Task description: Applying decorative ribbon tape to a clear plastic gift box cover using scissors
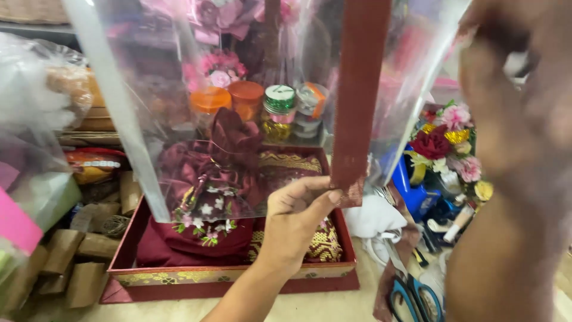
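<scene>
Your floor (333, 307) is pale and crowded with clutter. A clear lid (179, 89) hangs above the red box (238, 277); your left hand (295, 217) pinches its maroon strip (357, 101). Your right hand (524, 107) is blurred, grip unclear. Scissors (417, 298) lie nearby.

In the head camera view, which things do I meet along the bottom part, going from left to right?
Brown cardboard pieces → maroon box holding folded maroon cloth → left hand pinching the dark red ribbon strip → blue-handled scissors → right hand, blurred and close to the camera.
</scene>
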